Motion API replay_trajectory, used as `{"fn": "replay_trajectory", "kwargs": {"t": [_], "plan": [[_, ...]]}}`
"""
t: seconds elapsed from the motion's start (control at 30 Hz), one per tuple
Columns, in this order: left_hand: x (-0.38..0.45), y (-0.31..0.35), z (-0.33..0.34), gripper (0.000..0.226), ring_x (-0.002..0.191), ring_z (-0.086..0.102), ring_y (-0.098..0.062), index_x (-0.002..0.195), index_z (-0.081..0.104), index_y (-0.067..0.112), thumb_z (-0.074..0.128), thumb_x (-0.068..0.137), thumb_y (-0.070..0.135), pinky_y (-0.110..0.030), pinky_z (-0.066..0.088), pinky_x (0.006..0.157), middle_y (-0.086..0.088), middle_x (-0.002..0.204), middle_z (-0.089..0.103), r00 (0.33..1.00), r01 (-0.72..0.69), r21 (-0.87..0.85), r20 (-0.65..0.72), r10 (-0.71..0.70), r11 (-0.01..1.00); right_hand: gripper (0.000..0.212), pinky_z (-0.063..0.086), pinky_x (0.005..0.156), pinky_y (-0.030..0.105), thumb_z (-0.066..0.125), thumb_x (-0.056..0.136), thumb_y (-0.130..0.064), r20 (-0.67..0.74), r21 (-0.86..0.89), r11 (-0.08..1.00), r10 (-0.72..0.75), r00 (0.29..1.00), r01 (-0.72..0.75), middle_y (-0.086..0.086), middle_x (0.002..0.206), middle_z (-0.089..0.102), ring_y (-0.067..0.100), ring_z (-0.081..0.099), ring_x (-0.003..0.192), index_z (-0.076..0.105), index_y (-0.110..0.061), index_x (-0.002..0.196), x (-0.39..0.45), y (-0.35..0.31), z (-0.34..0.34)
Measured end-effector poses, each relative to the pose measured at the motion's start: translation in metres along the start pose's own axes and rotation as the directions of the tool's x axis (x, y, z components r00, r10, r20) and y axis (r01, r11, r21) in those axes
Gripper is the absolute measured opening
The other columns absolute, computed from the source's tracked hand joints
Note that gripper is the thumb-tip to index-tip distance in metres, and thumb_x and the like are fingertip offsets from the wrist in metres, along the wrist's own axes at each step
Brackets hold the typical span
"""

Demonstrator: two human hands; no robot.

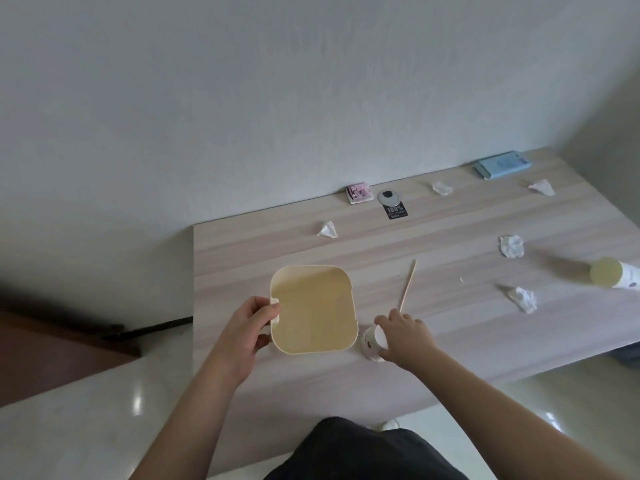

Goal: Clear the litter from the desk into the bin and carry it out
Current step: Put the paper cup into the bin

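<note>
A cream square bin (313, 310) stands open on the wooden desk (433, 341) near its front left. My left hand (247, 329) grips the bin's left rim at the handle notch. Just right of the bin a small white paper cup (371, 342) lies on its side, and my right hand (405, 336) curls its fingers around it. A thin wooden stick (408, 285) lies beyond that hand. Several crumpled paper balls are scattered about: one (327, 229) behind the bin, one (511, 245) at the right, one (524, 298) nearer the front.
A larger cup (613, 277) lies tipped at the right edge. Along the wall sit a pink card (359, 192), a black tag with a round disc (393, 204), more paper wads (442, 188) and a blue packet (502, 164). The glossy floor (86, 427) lies left.
</note>
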State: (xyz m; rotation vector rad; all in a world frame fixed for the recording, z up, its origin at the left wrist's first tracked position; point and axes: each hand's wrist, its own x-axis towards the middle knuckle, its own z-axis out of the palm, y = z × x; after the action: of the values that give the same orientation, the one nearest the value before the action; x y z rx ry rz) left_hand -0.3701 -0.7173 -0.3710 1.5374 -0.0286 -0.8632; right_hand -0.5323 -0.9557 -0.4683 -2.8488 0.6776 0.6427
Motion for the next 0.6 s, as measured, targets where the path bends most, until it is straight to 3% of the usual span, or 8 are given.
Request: {"fn": "replay_trajectory", "kwargs": {"t": [0.1, 0.17, 0.27, 0.37, 0.43, 0.5, 0.53, 0.6], "plan": [[0.001, -0.008, 0.008, 0.025, 0.074, 0.062, -0.017, 0.094, 0.060, 0.009, 0.068, 0.078, 0.026, -0.037, 0.042, 0.070, -0.002, 0.079, 0.068, 0.999, -0.009, -0.030, -0.044, 0.008, 1.000, 0.057, 0.042, 0.090, 0.036, 0.056, 0.083, -0.052, -0.054, 0.143, 0.990, 0.029, 0.998, -0.021, 0.001, 0.126, 0.053, 0.024, 0.054, 0.112, 0.044, -0.025, 0.131, 0.004, 0.017, -0.015], [0.000, -0.014, 0.014, 0.017, 0.072, 0.062, -0.017, 0.089, 0.059, 0.010, 0.067, 0.081, 0.023, -0.037, 0.044, 0.069, 0.000, 0.076, 0.068, 0.997, -0.018, -0.038, -0.082, 0.015, 0.999, 0.058, 0.043, 0.090, 0.036, 0.058, 0.080, -0.054, -0.150, 0.330, 0.944, 0.073, 0.986, -0.019, -0.001, 0.122, 0.058, 0.022, 0.054, 0.110, 0.048, -0.023, 0.129, 0.003, 0.028, -0.028], [-0.004, -0.019, 0.021, 0.022, 0.070, 0.062, -0.015, 0.083, 0.058, 0.013, 0.068, 0.071, 0.029, -0.039, 0.045, 0.068, 0.003, 0.073, 0.067, 0.991, -0.029, -0.052, -0.136, 0.022, 0.998, 0.051, 0.047, 0.080, 0.031, 0.065, 0.077, -0.052, -0.200, 0.693, 0.721, 0.184, 0.962, 0.006, -0.005, 0.107, 0.062, 0.017, 0.059, 0.098, 0.054, -0.023, 0.118, -0.002, 0.041, -0.051], [-0.003, -0.024, 0.023, 0.011, 0.072, 0.061, -0.017, 0.083, 0.059, 0.014, 0.067, 0.083, 0.022, -0.039, 0.045, 0.068, 0.004, 0.072, 0.068, 0.982, -0.030, -0.099, -0.189, 0.011, 0.995, 0.034, 0.050, 0.070, 0.023, 0.071, 0.079, -0.046, -0.177, 0.927, 0.368, 0.241, 0.954, 0.079, -0.009, 0.097, 0.068, 0.011, 0.066, 0.089, 0.058, -0.031, 0.106, -0.009, 0.044, -0.068], [-0.003, -0.026, 0.023, 0.007, 0.072, 0.061, -0.016, 0.083, 0.059, 0.014, 0.063, 0.088, 0.016, -0.037, 0.044, 0.066, 0.003, 0.073, 0.068, 0.977, -0.030, -0.125, -0.215, 0.002, 0.992, 0.029, 0.051, 0.083, 0.030, 0.070, 0.084, -0.034, -0.137, 0.990, -0.013, 0.175, 0.975, 0.141, 0.001, 0.106, 0.070, 0.019, 0.066, 0.101, 0.062, -0.024, 0.110, -0.011, 0.038, -0.074], [-0.006, -0.026, 0.023, 0.007, 0.070, 0.061, -0.013, 0.084, 0.059, 0.013, 0.063, 0.089, 0.016, -0.034, 0.044, 0.064, 0.002, 0.075, 0.068, 0.975, -0.022, -0.125, -0.220, -0.006, 0.992, 0.032, 0.046, 0.097, 0.035, 0.068, 0.084, -0.025, -0.106, 0.896, -0.432, 0.026, 0.994, 0.107, 0.008, 0.117, 0.065, 0.021, 0.063, 0.107, 0.063, -0.016, 0.115, -0.015, 0.030, -0.079], [-0.007, -0.027, 0.023, 0.007, 0.069, 0.062, -0.012, 0.084, 0.059, 0.013, 0.063, 0.089, 0.016, -0.033, 0.045, 0.063, 0.003, 0.076, 0.068, 0.976, -0.016, -0.122, -0.219, -0.011, 0.992, 0.038, 0.045, 0.100, 0.035, 0.069, 0.083, -0.025, -0.106, 0.812, -0.582, -0.059, 0.993, 0.053, 0.008, 0.119, 0.063, 0.020, 0.063, 0.106, 0.061, -0.013, 0.118, -0.018, 0.026, -0.081], [-0.010, -0.028, 0.023, 0.008, 0.069, 0.062, -0.011, 0.084, 0.058, 0.013, 0.064, 0.088, 0.017, -0.032, 0.045, 0.063, 0.003, 0.076, 0.068, 0.977, -0.009, -0.120, -0.215, -0.017, 0.993, 0.054, 0.045, 0.104, 0.037, 0.071, 0.080, -0.025, -0.157, 0.681, -0.731, -0.212, 0.964, -0.050, 0.010, 0.123, 0.060, 0.022, 0.061, 0.111, 0.053, -0.010, 0.128, -0.023, 0.020, -0.084]]}}
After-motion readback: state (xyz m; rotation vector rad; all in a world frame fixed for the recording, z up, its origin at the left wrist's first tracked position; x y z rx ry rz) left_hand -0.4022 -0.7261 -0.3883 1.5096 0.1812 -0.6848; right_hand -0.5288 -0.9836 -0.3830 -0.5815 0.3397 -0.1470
